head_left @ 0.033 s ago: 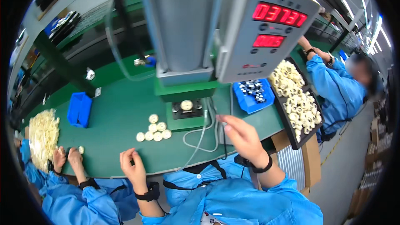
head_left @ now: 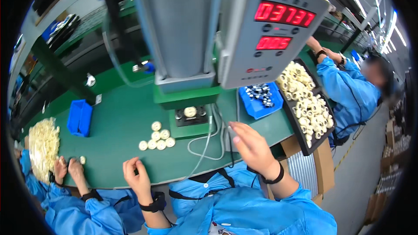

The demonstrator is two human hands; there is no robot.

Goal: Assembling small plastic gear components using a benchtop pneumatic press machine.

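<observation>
My left hand (head_left: pixel 137 176) is above the near table edge, loosely curled with a gap between thumb and fingers and nothing visible in it. My right hand (head_left: pixel 254 147) hovers to the right of the grey cables, fingers stretched and thumb apart; no held thing shows. In front of me stands a press with a green head (head_left: pixel 187 98). A round cream part (head_left: pixel 190 112) sits in its black fixture (head_left: pixel 201 119). Left of the press, several round cream parts (head_left: pixel 161 144) lie grouped on the green table (head_left: pixel 114 148).
Right of the press are a blue bin (head_left: pixel 257 112) of small metal parts and a black tray (head_left: pixel 300 133) of cream rings. A counter box (head_left: pixel 273 61) juts out above. Blue bin (head_left: pixel 79 118) stands left. Co-workers' hands (head_left: pixel 76 169) are at the left; another person (head_left: pixel 348 85) sits right.
The view has shifted slightly, so the scene sits a little further left. My right hand is slightly further right of the press and cables. My left hand has barely moved.
</observation>
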